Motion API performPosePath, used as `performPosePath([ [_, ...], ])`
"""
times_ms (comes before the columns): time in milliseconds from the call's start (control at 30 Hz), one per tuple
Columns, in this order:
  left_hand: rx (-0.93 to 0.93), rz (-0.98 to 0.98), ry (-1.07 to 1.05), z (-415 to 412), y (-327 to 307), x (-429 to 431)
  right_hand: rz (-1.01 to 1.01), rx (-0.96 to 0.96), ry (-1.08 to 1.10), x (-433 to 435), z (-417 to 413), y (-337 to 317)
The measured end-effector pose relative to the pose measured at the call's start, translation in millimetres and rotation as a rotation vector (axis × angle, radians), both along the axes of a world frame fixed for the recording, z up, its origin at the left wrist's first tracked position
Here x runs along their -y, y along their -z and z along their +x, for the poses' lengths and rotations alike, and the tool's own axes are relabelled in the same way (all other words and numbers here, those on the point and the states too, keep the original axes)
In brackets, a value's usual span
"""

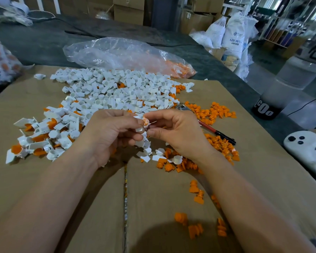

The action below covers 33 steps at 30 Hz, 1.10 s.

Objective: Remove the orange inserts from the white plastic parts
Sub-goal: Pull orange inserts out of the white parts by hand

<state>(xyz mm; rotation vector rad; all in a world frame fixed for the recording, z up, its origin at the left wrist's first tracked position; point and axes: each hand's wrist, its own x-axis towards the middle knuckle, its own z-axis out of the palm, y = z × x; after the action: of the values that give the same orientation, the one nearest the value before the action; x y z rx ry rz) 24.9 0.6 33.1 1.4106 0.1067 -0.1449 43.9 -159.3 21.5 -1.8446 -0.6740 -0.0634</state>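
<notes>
Two hands: left hand [113,132] and right hand [175,132] are meeting over the middle of the cardboard surface [80,198], raised off the piles, probably so the work is sitting right under the eyes.
Held part: one white plastic part [140,129] is sitting between both hands, and its orange insert [146,122] is facing the right hand. Cannot tell whether it is seated or part-way out.
Left fingers [130,123]: curling round the white part, thumb and forefinger pinching it, seemingly bracing it.
Right fingers [157,115]: thumb and forefinger are pinching at the insert's rim; the rest are curling loosely underneath.
Far pile [117,88]: white parts, mostly without orange, are heaping on the far side, likely the finished lot.
Near-left pile [44,136]: parts with orange showing are waiting beside the left hand, handy for picking up.
Loose inserts [213,112]: orange pieces are scattering right and near, on the pulling hand's side.
Tool [215,131]: red-and-black handle is lying just right of the right hand, untouched.
Bag [126,53]: clear plastic, lying beyond the far pile, holding orange pieces at its right end.
</notes>
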Motion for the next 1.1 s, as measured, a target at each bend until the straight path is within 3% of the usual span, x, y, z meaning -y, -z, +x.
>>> performPosePath([
  [1100,0.197,0.186,-0.030,-3.1,1.0,2.8,0.021,0.017,0.059,3.4,-1.8,-1.6],
])
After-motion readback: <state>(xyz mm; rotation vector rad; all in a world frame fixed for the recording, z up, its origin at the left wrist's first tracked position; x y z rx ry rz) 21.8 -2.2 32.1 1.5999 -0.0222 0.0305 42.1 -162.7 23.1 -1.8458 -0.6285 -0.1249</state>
